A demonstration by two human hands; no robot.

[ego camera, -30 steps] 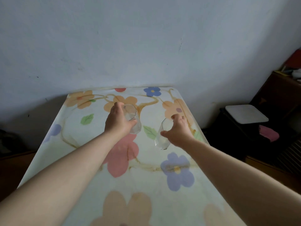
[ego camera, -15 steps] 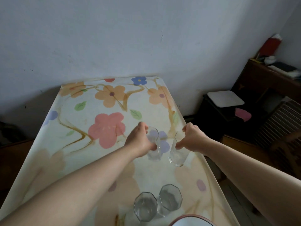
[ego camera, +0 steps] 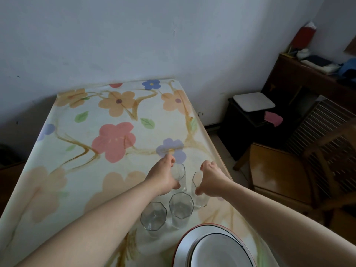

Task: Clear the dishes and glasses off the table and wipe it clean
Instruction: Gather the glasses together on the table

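Observation:
My left hand (ego camera: 163, 177) grips a clear faceted glass (ego camera: 179, 173) by its rim and side. My right hand (ego camera: 211, 179) grips a second clear glass (ego camera: 200, 197) the same way. Both glasses are low over the flowered tablecloth of the table (ego camera: 77, 170), near its right edge. Just in front of them stand two more empty glasses, one on the left (ego camera: 153, 216) and one on the right (ego camera: 181, 206). A stack of white plates (ego camera: 213, 247), the bottom one red-rimmed, lies at the near right corner.
The table's far end meets a pale wall. To the right stand a wooden chair (ego camera: 279, 174), a dark stool with a white board (ego camera: 253, 102) and a pink cloth (ego camera: 273, 118), and a brown cabinet (ego camera: 300, 78) with clutter on top.
Both hands have carried their glasses from the far middle of the table toward me, down beside the two standing glasses. The plates have come into view.

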